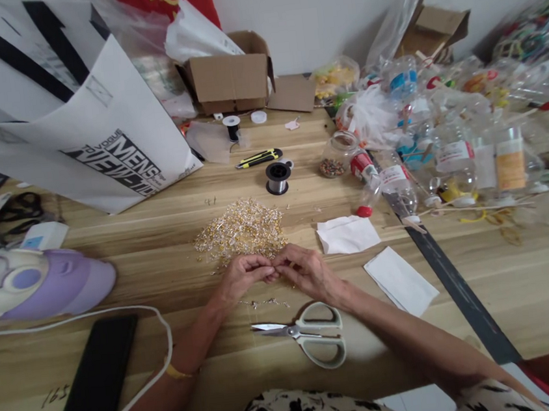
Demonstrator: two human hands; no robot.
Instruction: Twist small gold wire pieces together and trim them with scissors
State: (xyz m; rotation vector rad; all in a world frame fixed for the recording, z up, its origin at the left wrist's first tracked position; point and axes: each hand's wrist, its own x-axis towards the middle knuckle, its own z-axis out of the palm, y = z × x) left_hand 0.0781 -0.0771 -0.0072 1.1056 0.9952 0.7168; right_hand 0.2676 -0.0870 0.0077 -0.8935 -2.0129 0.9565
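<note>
My left hand (246, 276) and my right hand (305, 269) meet fingertip to fingertip over the wooden table. Both are closed in a pinch, and what lies between the fingertips is too small to make out. Just beyond them spreads a loose pile of small gold and silver pieces (242, 228). A thin beaded strand (268, 303) lies on the wood on the near side of my hands. Closer to my body, a pair of scissors (300, 333) with pale handles rests with its blades pointing left.
Beyond the pile are a wire spool (277, 178), a yellow-and-black utility knife (258, 159) and a dark spool (232, 130). Folded white papers (347, 234) lie right, before many plastic bottles (453, 154). Left are a white bag (115, 137), a purple device (79, 278) and a black phone-like slab (95, 388).
</note>
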